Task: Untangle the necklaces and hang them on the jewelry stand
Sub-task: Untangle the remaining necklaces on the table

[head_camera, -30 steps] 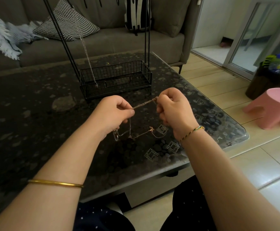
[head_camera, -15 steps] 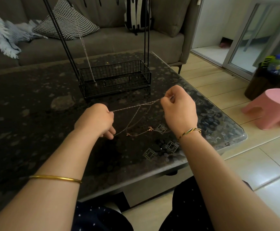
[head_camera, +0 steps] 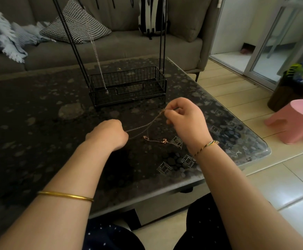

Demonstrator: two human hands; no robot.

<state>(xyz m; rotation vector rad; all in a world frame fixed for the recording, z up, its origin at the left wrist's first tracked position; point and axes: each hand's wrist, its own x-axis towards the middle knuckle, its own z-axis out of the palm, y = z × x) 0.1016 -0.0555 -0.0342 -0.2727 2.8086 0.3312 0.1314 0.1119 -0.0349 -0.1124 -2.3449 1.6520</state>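
Right hand (head_camera: 185, 120) grip: fingertips pinch a thin silver chain (head_camera: 143, 126). Left hand (head_camera: 109, 136) grip: fist curled round its other end, strand taut above the glossy, pebble-patterned desk (head_camera: 38, 123). Rose-gold necklace (head_camera: 163, 141) with bow charm lies slack beneath. Black wire jewelry stand (head_camera: 129, 87) behind them, a beaded chain (head_camera: 97, 56) hanging from it.

Grey sofa (head_camera: 129, 44) behind dark pebble-patterned surface (head_camera: 29, 123); houndstooth cushion (head_camera: 78, 24), fringed pale blanket (head_camera: 4, 38) and striped bag (head_camera: 152, 15) on sofa; pink stool (head_camera: 295, 120) on tiled floor (head_camera: 282, 181), right.
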